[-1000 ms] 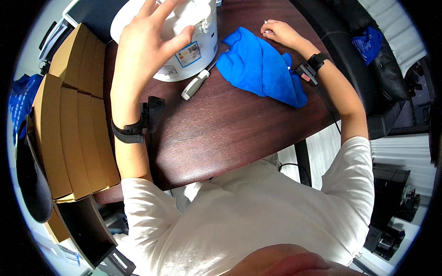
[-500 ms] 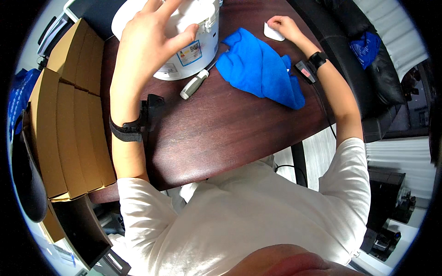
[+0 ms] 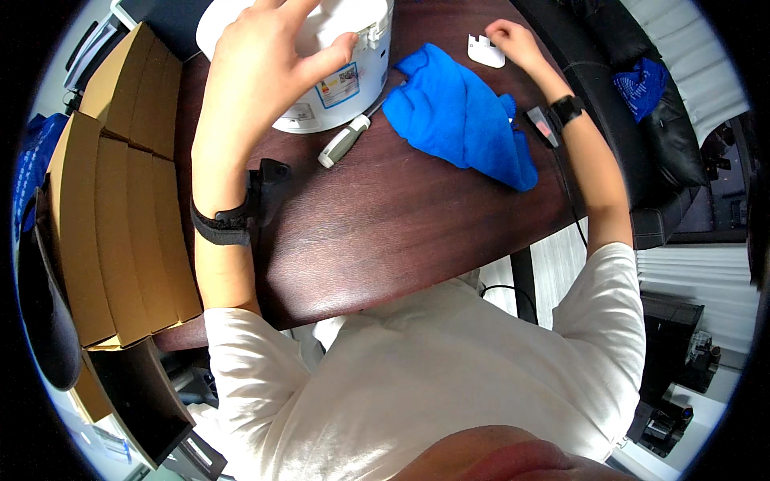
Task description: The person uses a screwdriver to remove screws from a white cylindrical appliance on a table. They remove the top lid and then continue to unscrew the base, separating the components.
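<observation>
My left hand (image 3: 261, 60) reaches over a white, rounded appliance (image 3: 375, 76) with a latch and a printed label on its side. Its thumb is spread from its fingers, whose tips are cut off by the top edge; contact with the appliance is unclear. By the appliance's base lies a screwdriver (image 3: 345, 142) with a grey-green and white handle. At the far right of the table, my right hand (image 3: 520, 46) has its fingers curled together, just right of a small white plastic cover (image 3: 486, 53) with a notched edge. Whether a small item is between those fingertips is hidden.
A crumpled blue cloth (image 3: 461, 120) lies mid-table between my arms. Brown cardboard boxes (image 3: 120, 240) line the left edge. A small black device (image 3: 542, 127) with a cable sits beside my right wrist. A black leather seat (image 3: 597, 120) stands right of the table (image 3: 353, 248).
My right hand has moved right, off the white plastic cover, so its notched edge now shows. My left hand keeps its place over the appliance. The whole view has shifted slightly.
</observation>
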Demonstrator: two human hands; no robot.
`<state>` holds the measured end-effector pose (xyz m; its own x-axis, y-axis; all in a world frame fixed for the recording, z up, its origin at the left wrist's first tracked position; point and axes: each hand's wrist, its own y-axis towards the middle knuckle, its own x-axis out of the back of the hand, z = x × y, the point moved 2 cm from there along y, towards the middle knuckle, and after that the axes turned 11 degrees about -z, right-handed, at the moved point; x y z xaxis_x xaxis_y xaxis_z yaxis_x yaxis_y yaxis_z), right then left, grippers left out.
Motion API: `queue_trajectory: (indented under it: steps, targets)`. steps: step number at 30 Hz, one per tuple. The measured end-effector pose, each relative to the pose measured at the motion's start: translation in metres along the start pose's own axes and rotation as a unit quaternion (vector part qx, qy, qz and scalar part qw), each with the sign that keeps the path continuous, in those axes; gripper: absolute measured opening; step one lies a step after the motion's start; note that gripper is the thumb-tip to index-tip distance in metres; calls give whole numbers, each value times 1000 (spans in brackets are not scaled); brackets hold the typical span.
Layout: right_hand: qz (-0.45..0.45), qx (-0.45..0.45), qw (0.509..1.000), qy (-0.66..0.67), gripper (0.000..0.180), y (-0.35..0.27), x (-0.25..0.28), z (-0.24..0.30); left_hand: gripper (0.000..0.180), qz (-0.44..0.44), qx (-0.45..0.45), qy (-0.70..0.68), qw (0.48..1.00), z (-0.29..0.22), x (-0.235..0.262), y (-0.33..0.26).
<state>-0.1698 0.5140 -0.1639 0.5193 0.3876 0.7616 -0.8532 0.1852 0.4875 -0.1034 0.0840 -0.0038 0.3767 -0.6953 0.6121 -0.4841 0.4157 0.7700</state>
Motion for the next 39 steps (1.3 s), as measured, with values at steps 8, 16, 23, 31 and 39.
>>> queue_trajectory:
  steps: [8, 16, 23, 31, 39]
  targets:
    - [102, -207, 965, -125, 35, -35, 13, -15, 56, 2, 4, -12, 1000, -3, 0, 0]
    - [136, -203, 967, -67, 28, -5, 9, -35, 57, -25, -51, 47, 997, 4, -7, -4]
    - [81, -139, 982, -103, 32, 6, 15, -37, 62, -1, -37, 25, 999, 2, -2, -4]
    - [68, -10, 991, 111, 23, -47, 51, 118, 54, 27, -99, 6, 995, 21, 11, 9]
    - [40, 189, 938, 289, 28, -126, 34, 264, 68, 234, -141, 12, 962, 28, 22, 83]
